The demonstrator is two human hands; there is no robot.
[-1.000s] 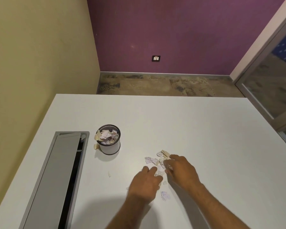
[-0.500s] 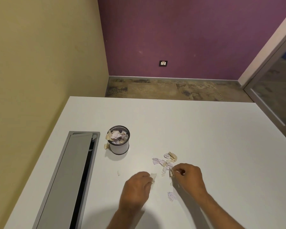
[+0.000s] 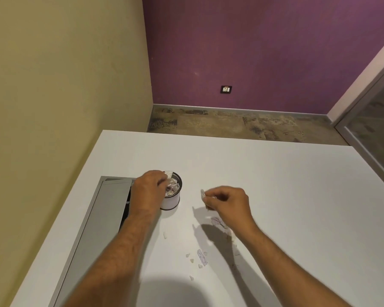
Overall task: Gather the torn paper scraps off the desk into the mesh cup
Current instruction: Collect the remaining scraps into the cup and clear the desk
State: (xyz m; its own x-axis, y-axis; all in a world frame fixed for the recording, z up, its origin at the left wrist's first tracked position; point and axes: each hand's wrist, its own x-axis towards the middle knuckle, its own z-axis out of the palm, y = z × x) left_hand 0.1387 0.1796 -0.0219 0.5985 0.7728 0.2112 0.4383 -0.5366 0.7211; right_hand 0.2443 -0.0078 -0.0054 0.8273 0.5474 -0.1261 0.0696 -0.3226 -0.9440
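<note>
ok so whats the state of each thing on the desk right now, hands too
mesh cup: upright, holds scraps
left hand: at the cup's rim, holds scraps
right hand: raised, pinches a scrap
loose scraps: lie on the desk
cable hatch: lid partly open

Both bare arms reached out over the desk (image 3: 275,185). The left hand (image 3: 150,188) was near the desk's left edge, fingers curled, pinching a paper scrap (image 3: 168,173). The right hand (image 3: 227,201) hung in the air further right, fingers curled, pinching another scrap (image 3: 202,193).
</note>
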